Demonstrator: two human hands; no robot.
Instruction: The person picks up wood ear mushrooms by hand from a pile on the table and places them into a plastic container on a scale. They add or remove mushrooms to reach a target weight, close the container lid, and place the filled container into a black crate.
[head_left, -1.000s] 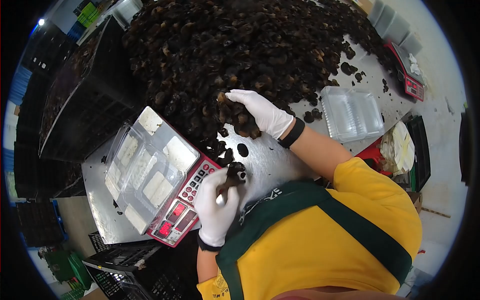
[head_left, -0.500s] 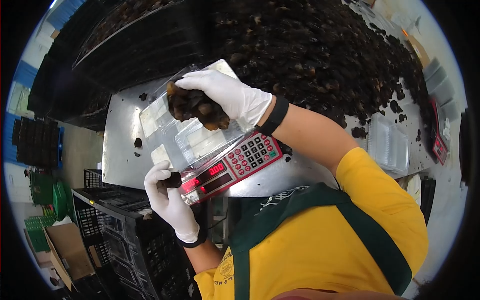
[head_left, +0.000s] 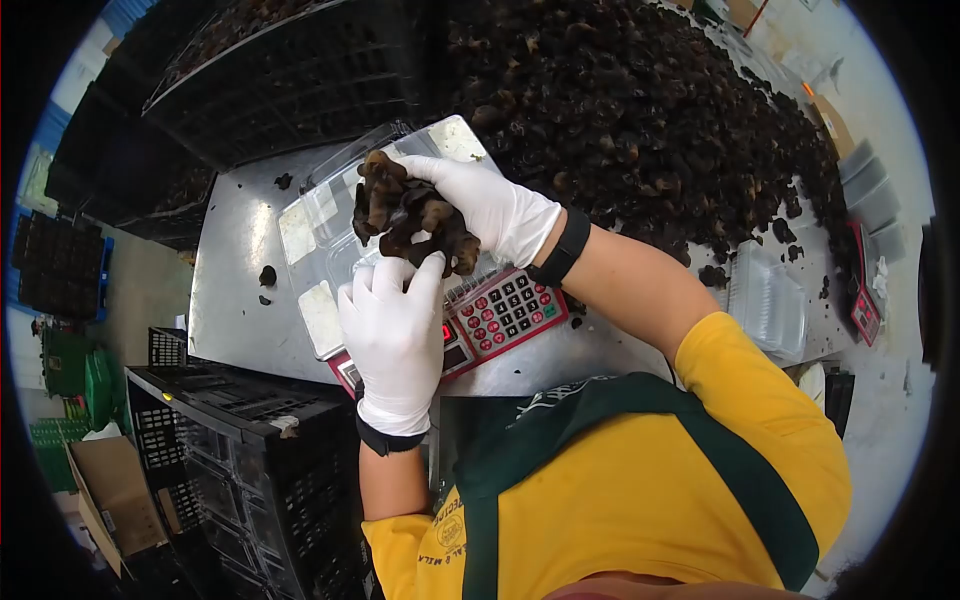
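The head view shows both gloved hands meeting above the red-and-white scale (head_left: 510,306), which sits on the metal surface (head_left: 236,225). The right hand (head_left: 478,205) has its grip closed around a loose clump of dark, frilly pieces (head_left: 410,215), thumb and fingers spread along the far right side of it. The left hand (head_left: 392,325) comes in from the near side with bent fingers, its fingertips against the clump's lower edge; whether that grip pinches a piece of its own cannot be told. Beneath and to the left, a clear plastic container (head_left: 335,205) lies over the scale's plate, its inside partly hidden by the hands and the clump. Judging by this, one handful is off the heap (head_left: 640,130) and over the container but not let go, and nothing can be seen settled in the part of the container that shows. Much of the work looks to be left: the heap spreads widely across the far right, and nested clear trays (head_left: 768,300) stand at the right, near a second scale (head_left: 865,300). The first scale's display is largely covered by the left hand, so no reading can be made out. One stray piece (head_left: 267,276) lies on the surface to the left.
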